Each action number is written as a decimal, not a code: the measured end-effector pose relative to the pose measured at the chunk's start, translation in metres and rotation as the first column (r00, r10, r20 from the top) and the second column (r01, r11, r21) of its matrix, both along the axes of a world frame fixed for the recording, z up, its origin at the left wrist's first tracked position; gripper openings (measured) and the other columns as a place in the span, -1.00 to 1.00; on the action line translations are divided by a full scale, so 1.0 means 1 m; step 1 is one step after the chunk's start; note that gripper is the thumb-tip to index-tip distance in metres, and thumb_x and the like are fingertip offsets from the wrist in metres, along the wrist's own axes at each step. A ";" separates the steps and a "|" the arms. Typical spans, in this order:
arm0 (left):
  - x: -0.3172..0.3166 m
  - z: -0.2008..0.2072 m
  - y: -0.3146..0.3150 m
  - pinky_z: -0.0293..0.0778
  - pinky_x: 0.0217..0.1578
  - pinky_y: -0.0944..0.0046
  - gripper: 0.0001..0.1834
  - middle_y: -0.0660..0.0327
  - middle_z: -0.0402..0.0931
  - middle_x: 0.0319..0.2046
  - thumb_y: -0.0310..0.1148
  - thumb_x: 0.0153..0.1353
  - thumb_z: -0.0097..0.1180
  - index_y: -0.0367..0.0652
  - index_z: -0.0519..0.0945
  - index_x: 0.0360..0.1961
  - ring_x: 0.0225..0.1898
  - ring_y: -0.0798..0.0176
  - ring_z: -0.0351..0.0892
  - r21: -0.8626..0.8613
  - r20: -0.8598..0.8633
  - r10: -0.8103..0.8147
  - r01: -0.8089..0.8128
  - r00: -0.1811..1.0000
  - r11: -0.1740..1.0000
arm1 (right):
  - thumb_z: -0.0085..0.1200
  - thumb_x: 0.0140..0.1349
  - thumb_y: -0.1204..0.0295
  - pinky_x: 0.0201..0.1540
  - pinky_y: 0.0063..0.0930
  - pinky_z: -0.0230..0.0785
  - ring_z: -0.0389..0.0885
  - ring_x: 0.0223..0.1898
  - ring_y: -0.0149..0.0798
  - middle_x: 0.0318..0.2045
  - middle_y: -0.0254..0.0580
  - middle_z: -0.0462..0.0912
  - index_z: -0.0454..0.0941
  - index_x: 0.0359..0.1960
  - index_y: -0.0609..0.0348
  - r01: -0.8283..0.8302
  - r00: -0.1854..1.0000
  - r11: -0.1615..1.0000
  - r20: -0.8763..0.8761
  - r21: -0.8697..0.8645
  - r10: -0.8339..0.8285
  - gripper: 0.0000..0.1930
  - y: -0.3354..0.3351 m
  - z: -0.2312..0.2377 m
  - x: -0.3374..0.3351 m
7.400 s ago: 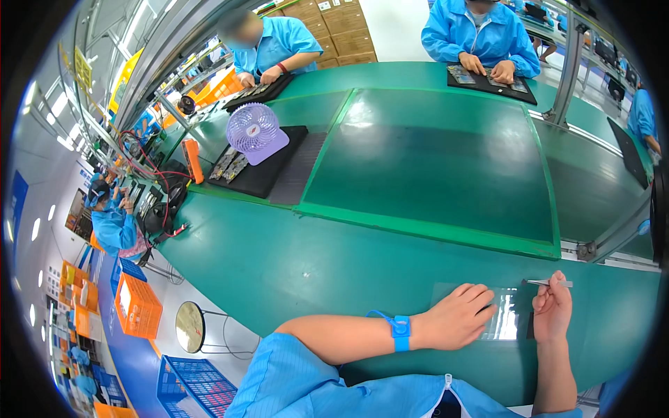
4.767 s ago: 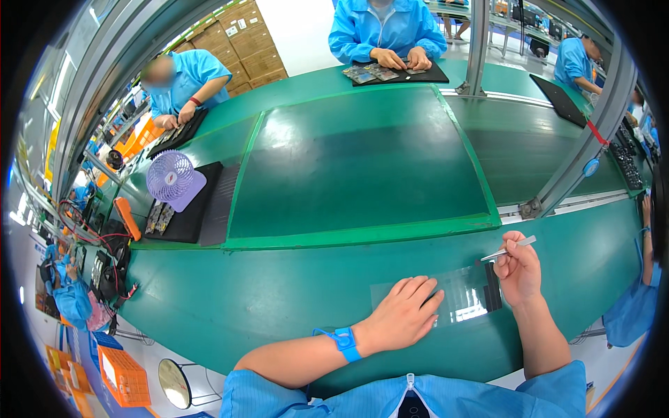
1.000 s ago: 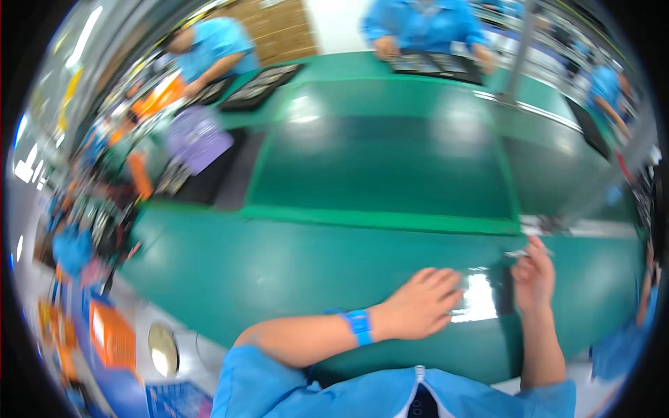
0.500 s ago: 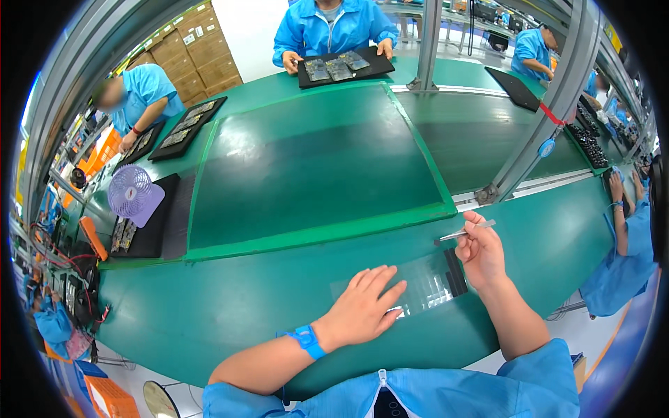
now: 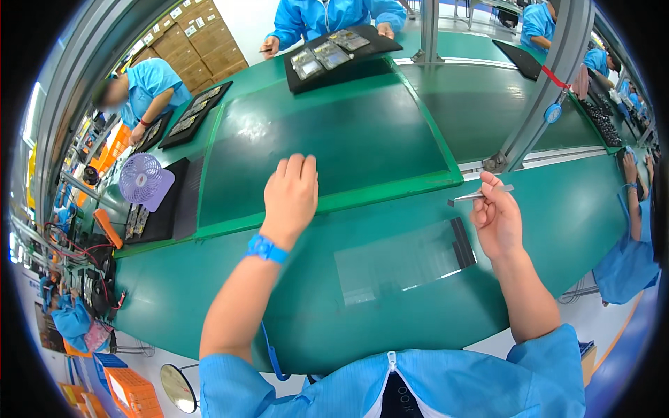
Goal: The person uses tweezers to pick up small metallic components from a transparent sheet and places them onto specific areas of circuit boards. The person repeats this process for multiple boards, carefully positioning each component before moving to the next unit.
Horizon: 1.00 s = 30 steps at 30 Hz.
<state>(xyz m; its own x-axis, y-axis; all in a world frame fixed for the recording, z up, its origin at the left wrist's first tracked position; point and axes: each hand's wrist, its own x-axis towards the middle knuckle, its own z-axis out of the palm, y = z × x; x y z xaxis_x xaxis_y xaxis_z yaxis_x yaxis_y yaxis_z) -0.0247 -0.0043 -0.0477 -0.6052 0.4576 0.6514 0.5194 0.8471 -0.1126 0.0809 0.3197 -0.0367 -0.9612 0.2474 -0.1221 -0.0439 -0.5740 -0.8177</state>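
We are grasping the tweezers in our right hand, its grip pinching their middle, while a small dark piece is showing at their tip. The clear sheet is lying flat on the green bench, just left of that hand, with dark strips running along its right end. Our left hand, with a blue wristband below it, is hanging over the near part of the green-bordered panel, apart from the sheet; its palm is facing away, and we are unable to tell whether its grip is closed on anything. Beyond, a co-worker is holding a tilted black tray of boards.
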 end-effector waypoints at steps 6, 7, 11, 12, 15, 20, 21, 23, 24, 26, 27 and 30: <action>-0.053 -0.007 0.023 0.53 -0.33 0.20 -0.73 0.15 0.46 -0.28 -0.42 -0.02 0.22 -0.23 0.50 -0.26 -0.22 0.12 0.52 -0.252 0.019 0.048 -0.042 0.999 0.967 | 0.04 0.25 0.43 -0.60 -0.69 0.19 0.42 -0.62 -0.52 -0.55 -0.33 0.50 0.34 -0.05 0.18 0.005 1.000 1.000 -0.010 0.002 -0.005 -0.73 0.004 -0.002 -0.003; -0.059 -0.010 0.028 0.55 -0.35 0.20 -0.75 0.15 0.46 -0.30 -0.42 -0.01 0.20 -0.23 0.50 -0.27 -0.23 0.12 0.53 -0.281 0.022 0.042 -0.034 0.999 0.959 | 0.04 0.25 0.43 -0.61 -0.69 0.18 0.42 -0.63 -0.52 -0.55 -0.33 0.50 0.34 -0.05 0.19 0.016 1.000 1.000 -0.005 -0.001 -0.016 -0.73 0.004 -0.003 -0.004; -0.088 -0.023 0.041 0.59 -0.40 0.16 -0.85 0.11 0.56 -0.40 -0.46 0.02 0.11 -0.25 0.58 -0.35 -0.33 0.07 0.62 -0.415 0.094 0.157 -0.105 0.983 0.904 | 0.06 0.24 0.42 -0.61 -0.69 0.17 0.42 -0.64 -0.51 -0.56 -0.32 0.50 0.34 -0.05 0.18 0.034 0.999 0.999 0.015 0.007 -0.035 -0.71 0.005 -0.001 -0.005; -0.095 -0.021 0.043 0.60 -0.40 0.15 -0.88 0.09 0.59 -0.42 -0.48 0.02 0.09 -0.25 0.60 -0.39 -0.35 0.05 0.64 -0.428 0.140 0.167 -0.093 0.976 0.899 | 0.06 0.24 0.42 -0.61 -0.69 0.17 0.42 -0.64 -0.51 -0.56 -0.32 0.51 0.34 -0.04 0.17 0.033 0.999 0.999 0.018 0.008 -0.033 -0.71 0.006 -0.002 -0.006; -0.110 -0.015 0.044 0.61 -0.39 0.13 -0.88 0.02 0.63 -0.45 -0.50 0.01 0.06 -0.23 0.65 -0.51 -0.37 0.00 0.67 -0.476 0.242 0.168 -0.035 0.956 0.879 | 0.06 0.23 0.42 -0.61 -0.68 0.17 0.42 -0.65 -0.51 -0.57 -0.31 0.52 0.34 -0.04 0.16 0.035 0.999 0.999 0.031 0.013 -0.035 -0.71 0.009 -0.004 -0.008; -0.125 0.004 0.025 0.60 -0.37 0.09 -0.88 -0.04 0.63 -0.47 -0.48 -0.01 0.11 -0.22 0.68 -0.55 -0.37 -0.03 0.67 -0.566 0.238 0.170 -0.005 0.956 0.824 | 0.05 0.24 0.41 -0.61 -0.67 0.17 0.43 -0.65 -0.51 -0.57 -0.31 0.53 0.34 -0.03 0.16 0.012 0.999 1.000 0.031 0.012 -0.013 -0.71 0.007 -0.005 -0.011; -0.114 0.014 0.028 0.59 -0.37 0.12 -0.88 0.02 0.65 -0.45 -0.49 0.01 0.08 -0.18 0.67 -0.53 -0.35 0.01 0.69 -0.588 0.265 0.185 0.006 0.946 0.809 | 0.04 0.24 0.41 -0.61 -0.67 0.17 0.42 -0.65 -0.51 -0.57 -0.30 0.53 0.34 -0.03 0.17 0.015 1.000 1.000 0.023 0.013 -0.015 -0.71 0.010 -0.006 -0.011; -0.088 0.020 0.023 0.59 -0.38 0.12 -0.89 0.00 0.63 -0.44 -0.48 0.01 0.07 -0.23 0.64 -0.49 -0.37 0.02 0.67 -0.539 0.252 0.136 0.022 0.958 0.842 | 0.03 0.25 0.42 -0.61 -0.66 0.17 0.42 -0.66 -0.50 -0.57 -0.29 0.53 0.33 -0.03 0.17 0.018 1.000 1.000 0.013 0.012 -0.019 -0.71 0.013 -0.007 -0.011; -0.071 0.020 0.018 0.58 -0.38 0.12 -0.89 -0.01 0.63 -0.44 -0.47 0.02 0.06 -0.25 0.62 -0.47 -0.39 0.03 0.67 -0.514 0.250 0.106 0.039 0.962 0.857 | 0.03 0.25 0.42 -0.61 -0.66 0.17 0.42 -0.66 -0.50 -0.57 -0.29 0.53 0.33 -0.03 0.18 0.016 1.000 1.000 0.011 0.020 -0.016 -0.71 0.015 -0.007 -0.009; -0.022 0.016 -0.003 0.53 -0.43 0.10 -0.86 -0.01 0.59 -0.42 -0.39 0.00 0.12 -0.25 0.49 -0.48 -0.44 0.04 0.60 -0.486 0.265 0.074 0.067 0.961 0.871 | 0.01 0.26 0.41 -0.61 -0.66 0.16 0.41 -0.66 -0.50 -0.57 -0.28 0.53 0.32 -0.03 0.18 0.000 1.000 1.000 0.022 0.026 -0.001 -0.72 0.015 -0.006 -0.007; 0.008 0.012 -0.015 0.53 -0.46 0.13 -0.84 0.00 0.59 -0.40 -0.39 -0.01 0.13 -0.27 0.50 -0.44 -0.45 0.06 0.59 -0.496 0.245 0.031 0.098 0.969 0.863 | 0.00 0.27 0.41 -0.61 -0.65 0.16 0.40 -0.66 -0.49 -0.57 -0.26 0.53 0.32 -0.03 0.18 0.011 1.000 0.999 0.021 0.031 -0.011 -0.73 0.014 -0.004 -0.005; 0.113 0.017 -0.052 0.56 -0.45 0.31 -0.75 -0.02 0.58 -0.33 -0.50 -0.08 0.07 -0.38 0.55 -0.32 -0.41 0.17 0.61 -0.555 0.181 -0.067 0.158 0.981 0.817 | -0.01 0.28 0.41 -0.61 -0.64 0.16 0.40 -0.66 -0.48 -0.57 -0.25 0.52 0.32 -0.04 0.19 -0.050 0.999 0.999 -0.017 0.019 0.050 -0.74 0.007 -0.011 -0.005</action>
